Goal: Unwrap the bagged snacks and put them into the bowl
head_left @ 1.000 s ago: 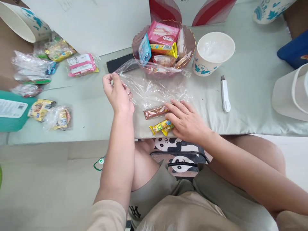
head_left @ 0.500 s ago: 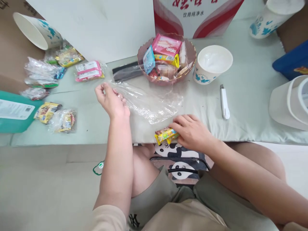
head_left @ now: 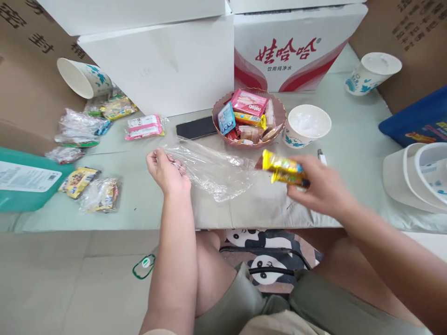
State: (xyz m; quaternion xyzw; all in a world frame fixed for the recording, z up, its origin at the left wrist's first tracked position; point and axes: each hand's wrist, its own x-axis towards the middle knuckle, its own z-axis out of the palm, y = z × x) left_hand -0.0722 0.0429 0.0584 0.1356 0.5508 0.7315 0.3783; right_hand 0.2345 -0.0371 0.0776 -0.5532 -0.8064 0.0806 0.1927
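My left hand (head_left: 168,171) is closed on the edge of a clear plastic bag (head_left: 220,179), which spreads out flat to the right over the cloth. In my right hand (head_left: 319,184) are yellow-wrapped snack bars (head_left: 283,168), gripped together above the cloth and slightly blurred; their exact number cannot be told. Behind them stands a pinkish scalloped bowl (head_left: 249,143) filled with wrapped snacks, a pink wafer packet (head_left: 249,102) on top. A paper cup (head_left: 296,139) with clear plastic inside is right of the bowl. A box cutter (head_left: 321,157) lies partly hidden behind my right hand.
A black phone-like slab (head_left: 195,129) lies left of the bowl. Bagged snacks (head_left: 78,125) and a tipped paper cup (head_left: 82,79) are at the left, by a green container (head_left: 28,179). White boxes (head_left: 157,70) line the back; white tubs (head_left: 405,177) stand at right.
My right hand has lifted the yellow snack bars from the table's front edge and moved them up and to the right. My left hand still holds the bag. The view has tilted up.
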